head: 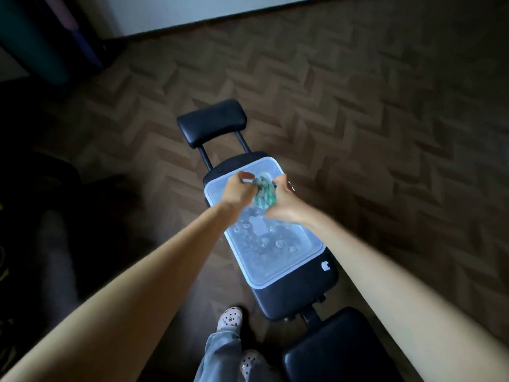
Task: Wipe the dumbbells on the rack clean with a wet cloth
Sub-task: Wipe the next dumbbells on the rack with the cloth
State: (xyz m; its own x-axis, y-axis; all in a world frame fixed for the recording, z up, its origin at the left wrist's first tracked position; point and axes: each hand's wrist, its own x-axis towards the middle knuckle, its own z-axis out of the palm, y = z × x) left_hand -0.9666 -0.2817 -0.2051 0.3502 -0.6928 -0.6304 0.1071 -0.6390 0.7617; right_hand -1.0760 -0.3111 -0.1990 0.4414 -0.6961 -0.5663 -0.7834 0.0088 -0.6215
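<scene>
A bunched green cloth is held above a clear plastic tub of bubbly water. My left hand grips the cloth's left side and my right hand grips its right side, both with curled fingers. The tub rests on the black padded seat of a workout bench. No dumbbells or rack appear in view.
The bench's black end pad lies beyond the tub and another black pad sits near my feet. Herringbone wood floor surrounds the bench. Dark furniture fills the left side. A white wall runs along the back.
</scene>
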